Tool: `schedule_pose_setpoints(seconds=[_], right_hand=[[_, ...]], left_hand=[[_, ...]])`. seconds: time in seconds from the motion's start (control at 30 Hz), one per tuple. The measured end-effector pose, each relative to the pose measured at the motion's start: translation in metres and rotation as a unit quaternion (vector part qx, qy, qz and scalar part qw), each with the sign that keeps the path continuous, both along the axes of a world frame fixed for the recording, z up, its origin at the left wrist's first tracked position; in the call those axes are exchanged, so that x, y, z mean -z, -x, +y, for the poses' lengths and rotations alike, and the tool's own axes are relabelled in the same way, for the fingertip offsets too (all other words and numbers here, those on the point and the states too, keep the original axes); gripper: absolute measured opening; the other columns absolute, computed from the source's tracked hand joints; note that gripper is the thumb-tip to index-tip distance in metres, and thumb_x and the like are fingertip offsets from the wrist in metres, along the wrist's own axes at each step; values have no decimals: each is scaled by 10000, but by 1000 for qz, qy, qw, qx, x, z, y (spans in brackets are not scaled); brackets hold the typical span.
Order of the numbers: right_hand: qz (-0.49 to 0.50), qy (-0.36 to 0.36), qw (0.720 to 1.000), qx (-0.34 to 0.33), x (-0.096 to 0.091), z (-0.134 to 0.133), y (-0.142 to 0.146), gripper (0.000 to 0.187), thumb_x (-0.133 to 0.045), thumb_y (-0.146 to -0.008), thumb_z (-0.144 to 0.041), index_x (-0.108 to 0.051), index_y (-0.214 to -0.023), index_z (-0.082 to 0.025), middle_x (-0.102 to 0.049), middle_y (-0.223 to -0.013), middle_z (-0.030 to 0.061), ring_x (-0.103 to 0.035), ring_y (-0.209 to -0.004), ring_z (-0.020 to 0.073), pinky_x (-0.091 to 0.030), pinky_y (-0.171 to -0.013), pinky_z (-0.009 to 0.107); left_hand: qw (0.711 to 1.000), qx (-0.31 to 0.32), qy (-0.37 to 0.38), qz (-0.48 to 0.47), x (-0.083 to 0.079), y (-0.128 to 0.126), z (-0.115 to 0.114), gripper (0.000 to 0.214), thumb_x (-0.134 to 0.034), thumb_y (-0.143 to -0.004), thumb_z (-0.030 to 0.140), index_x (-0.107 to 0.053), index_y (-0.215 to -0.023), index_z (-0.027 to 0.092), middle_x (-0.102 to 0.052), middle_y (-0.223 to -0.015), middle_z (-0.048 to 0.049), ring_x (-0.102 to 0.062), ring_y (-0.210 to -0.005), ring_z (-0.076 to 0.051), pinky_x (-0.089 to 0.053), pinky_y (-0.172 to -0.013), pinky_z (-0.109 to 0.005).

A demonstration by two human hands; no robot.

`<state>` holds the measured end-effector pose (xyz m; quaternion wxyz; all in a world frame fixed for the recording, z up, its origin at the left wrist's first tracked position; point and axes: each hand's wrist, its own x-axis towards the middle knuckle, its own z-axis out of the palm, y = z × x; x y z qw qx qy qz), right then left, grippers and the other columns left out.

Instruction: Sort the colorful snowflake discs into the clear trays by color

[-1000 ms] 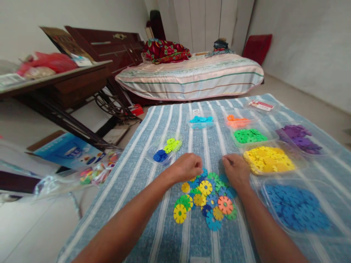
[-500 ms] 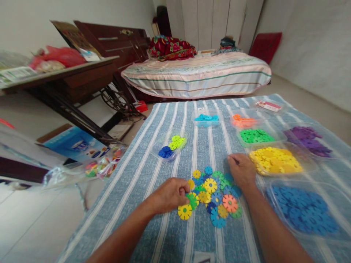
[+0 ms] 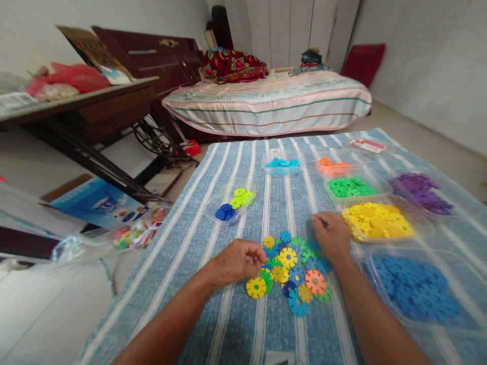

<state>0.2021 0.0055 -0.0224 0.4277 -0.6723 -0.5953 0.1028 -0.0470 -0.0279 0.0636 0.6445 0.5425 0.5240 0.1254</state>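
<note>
A heap of flat plastic snowflake discs [image 3: 291,271] in yellow, blue, green and orange lies on the blue striped cloth [image 3: 236,324]. My left hand [image 3: 238,261] rests at the heap's left edge with its fingers curled in, and what they pinch is hidden. My right hand [image 3: 331,235] sits at the heap's upper right edge, fingers closed and knuckles toward the camera, beside the tray of yellow discs [image 3: 376,223]. I cannot make out whether it holds a disc.
Clear trays of sorted discs stand on the cloth: dark blue [image 3: 414,291], green [image 3: 348,187], orange [image 3: 331,166], purple [image 3: 422,191], light blue [image 3: 281,163], and a small one with blue and lime [image 3: 230,205]. A bag of discs [image 3: 125,235] lies left; a table [image 3: 81,109] and mattress [image 3: 266,104] beyond.
My left hand pulled back from the heap's far side to its near left edge, then lifted slightly. My right hand has barely moved.
</note>
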Motion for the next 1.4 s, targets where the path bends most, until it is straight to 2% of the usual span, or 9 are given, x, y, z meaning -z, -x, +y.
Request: schedule_pose_setpoints(seconds=[0.2,0.33,0.57,0.73,0.87,1.0,1.17,1.27,1.4], right_hand=[[-12,1,1000,0,0,1,1,277,-451,-794,-350,-659,-713,-184,-624,-722,40,-533,-728,180,-373,-688,289],[-10,-10,1000,-1,0,3,3,273,-443,-800,-342,-642,-685,-193,-617,-703,33,-525,-725,176,-367,-684,285],[6,-2,1000,-3,0,4,5,259,-445,-794,-323,-639,-688,-189,-618,-698,35,-516,-712,173,-358,-666,281],[18,2,1000,-2,-1,4,5,279,-441,-801,-355,-635,-699,-183,-618,-709,35,-518,-717,172,-366,-680,283],[14,2,1000,-4,-1,3,5,288,-437,-806,-359,-646,-720,-180,-629,-727,41,-527,-740,177,-369,-696,287],[-4,2,1000,0,-1,3,4,283,-438,-804,-354,-650,-713,-191,-635,-728,37,-529,-742,179,-366,-697,289],[-9,1,1000,3,-1,1,2,277,-444,-798,-350,-654,-710,-192,-634,-733,36,-535,-744,179,-371,-696,287],[-10,4,1000,-3,0,1,1,268,-453,-792,-340,-657,-715,-186,-634,-741,39,-539,-744,177,-379,-708,285],[-12,6,1000,-3,1,0,0,269,-457,-788,-342,-665,-726,-182,-632,-738,41,-540,-738,179,-382,-699,285]], left_hand=[[998,-54,-19,-22,3,-11,12,211,-651,-516,159,-609,-720,128,-572,-581,40,-457,-509,-56,-335,-499,-184],[994,-93,-57,-29,4,-36,31,190,-645,-531,153,-605,-715,131,-531,-531,53,-461,-484,-61,-342,-479,-186],[972,-165,-128,-106,-17,-127,91,154,-646,-551,83,-585,-682,135,-494,-470,68,-435,-403,-38,-324,-433,-169],[955,-210,-141,-153,-30,-176,121,145,-635,-635,109,-565,-759,143,-597,-604,17,-586,-536,-80,-405,-500,-173],[968,-155,-188,-67,-23,-154,111,81,-596,-647,101,-560,-703,146,-568,-565,29,-568,-507,-87,-377,-457,-172],[971,-51,-226,61,-9,-94,85,16,-578,-654,147,-574,-639,151,-508,-468,52,-504,-445,-80,-356,-463,-180],[956,54,-234,170,-4,-29,37,94,-560,-660,224,-592,-602,157,-542,-507,38,-494,-500,-102,-314,-482,-196],[942,78,-238,224,-6,-11,6,141,-553,-685,273,-600,-612,162,-537,-532,34,-485,-535,-110,-294,-500,-202],[924,82,-236,289,-8,-7,-23,137,-550,-699,306,-573,-652,179,-555,-589,27,-492,-572,-120,-270,-520,-211]])
